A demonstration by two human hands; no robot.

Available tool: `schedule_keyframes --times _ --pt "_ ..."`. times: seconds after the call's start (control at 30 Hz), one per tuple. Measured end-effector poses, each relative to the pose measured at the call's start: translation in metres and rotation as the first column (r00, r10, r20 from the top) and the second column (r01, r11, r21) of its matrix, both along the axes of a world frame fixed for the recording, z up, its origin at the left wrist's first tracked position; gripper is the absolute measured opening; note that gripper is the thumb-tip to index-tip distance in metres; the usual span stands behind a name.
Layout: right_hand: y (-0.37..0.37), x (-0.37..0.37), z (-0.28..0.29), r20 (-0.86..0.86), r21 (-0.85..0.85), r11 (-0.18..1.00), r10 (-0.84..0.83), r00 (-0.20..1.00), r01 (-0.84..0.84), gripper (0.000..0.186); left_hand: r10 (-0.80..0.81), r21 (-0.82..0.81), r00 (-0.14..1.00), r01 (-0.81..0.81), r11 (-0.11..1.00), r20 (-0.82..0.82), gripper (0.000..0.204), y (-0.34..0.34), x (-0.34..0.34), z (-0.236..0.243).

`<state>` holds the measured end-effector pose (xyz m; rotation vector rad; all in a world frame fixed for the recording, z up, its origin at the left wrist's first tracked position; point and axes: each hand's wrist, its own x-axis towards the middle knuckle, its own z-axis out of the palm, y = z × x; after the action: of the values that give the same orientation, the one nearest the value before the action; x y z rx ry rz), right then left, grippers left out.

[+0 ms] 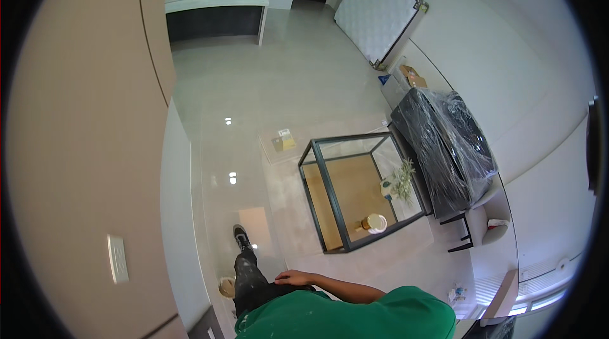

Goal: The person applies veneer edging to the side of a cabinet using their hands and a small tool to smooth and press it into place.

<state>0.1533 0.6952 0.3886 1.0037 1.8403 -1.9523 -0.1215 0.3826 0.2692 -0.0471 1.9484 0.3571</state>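
My right hand (293, 277) lies against the top of my dark, paint-spotted trousers (250, 275), its fingers stretched out and holding nothing that I can see. The bent forearm crosses in front of my green shirt (355, 317). My left hand is out of view. A dark shoe (241, 237) shows on the pale floor, and a round light-brown container (226, 287) sits beside that leg, partly hidden by it. Ahead to the right is a dark-framed table (346, 212) with glass and a brown panel. A white-and-amber container (374, 223) and a leafy plant (403, 180) are at it.
A plastic-wrapped dark piece of furniture (444, 149) and a grey chair (485, 225) line the right wall. Farther back lean a white mattress (377, 15) and cardboard boxes (412, 77). A counter (216, 0) stands far left. A beige wall (82, 117) rises close on my left.
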Motion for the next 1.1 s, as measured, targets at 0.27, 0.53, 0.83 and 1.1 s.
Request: schedule_keyframes --times 0.27,0.53,0.83,1.1 --pt "0.222 -0.074 -0.004 0.235 -0.207 0.797 -0.522 0.82 0.567 0.062 -0.018 -0.006 1.0 0.018 1.0 0.024 0.032 0.266 -0.115 -0.014" --pt "0.394 0.004 -0.063 0.091 0.228 0.207 -0.977 0.191 0.951 0.047 0.048 0.484 0.999 -0.046 0.874 0.009 0.05 0.687 -0.251 0.025" --pt "0.525 0.038 -0.249 0.51 -0.048 -0.142 -0.855 -0.098 0.989 0.034 0.049 0.444 0.997 -0.018 0.896 -0.058 0.04 0.941 -0.304 0.037" --pt "1.019 -0.021 -0.142 0.077 0.016 0.14 -0.987 0.138 0.99 0.034 -0.121 0.108 0.991 0.113 0.988 0.063 0.037 1.123 -0.252 0.021"
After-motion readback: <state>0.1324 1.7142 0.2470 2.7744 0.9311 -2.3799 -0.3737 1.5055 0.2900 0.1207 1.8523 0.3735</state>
